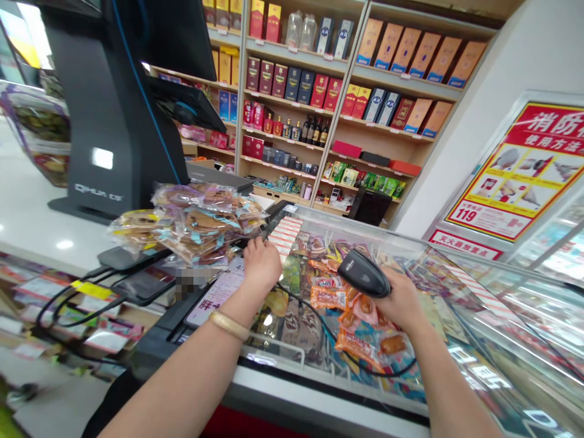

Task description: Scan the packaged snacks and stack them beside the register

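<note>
My right hand (404,301) is wrapped round a black handheld barcode scanner (364,274), its head pointing up and left. Under the scanner, orange-and-clear packets of sausage snacks (329,298) lie on the glass top of a display case (410,243). A black cable (314,309) loops over the glass from near my left hand toward the right wrist. My left hand (262,264), with a gold bracelet (229,325) at the wrist, has its fingers curled beside a heap of clear-bagged snacks (196,222). Whatever it grips, if anything, is hidden.
A grey register with a screen (123,109) stands on the white counter (27,213) at left. Black cables (59,298) hang off the counter edge. A printed card (214,295) lies by my left forearm. Shelves of boxed bottles (292,85) fill the back wall.
</note>
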`<control>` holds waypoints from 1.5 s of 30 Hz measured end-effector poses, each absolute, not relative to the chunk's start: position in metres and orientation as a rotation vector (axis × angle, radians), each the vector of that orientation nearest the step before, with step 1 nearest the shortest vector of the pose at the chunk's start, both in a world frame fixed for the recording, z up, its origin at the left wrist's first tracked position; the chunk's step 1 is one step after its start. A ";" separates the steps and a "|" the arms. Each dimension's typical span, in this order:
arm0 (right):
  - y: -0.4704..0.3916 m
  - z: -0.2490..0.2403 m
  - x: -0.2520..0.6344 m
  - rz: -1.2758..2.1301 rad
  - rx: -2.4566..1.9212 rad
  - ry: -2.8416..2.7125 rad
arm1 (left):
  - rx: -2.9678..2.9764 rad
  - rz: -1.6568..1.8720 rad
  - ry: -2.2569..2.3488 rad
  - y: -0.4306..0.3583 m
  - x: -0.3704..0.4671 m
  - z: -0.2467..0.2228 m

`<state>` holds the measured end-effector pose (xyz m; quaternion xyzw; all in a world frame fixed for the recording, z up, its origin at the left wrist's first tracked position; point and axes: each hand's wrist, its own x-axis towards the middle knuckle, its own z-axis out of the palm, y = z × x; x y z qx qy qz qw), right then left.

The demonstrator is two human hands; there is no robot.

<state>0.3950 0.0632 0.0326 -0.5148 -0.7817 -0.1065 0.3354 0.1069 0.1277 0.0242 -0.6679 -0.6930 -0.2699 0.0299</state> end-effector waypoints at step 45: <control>0.066 0.030 0.403 -0.487 -1.278 -1.873 | -2.586 -2.980 -2.039 0.105 0.168 0.020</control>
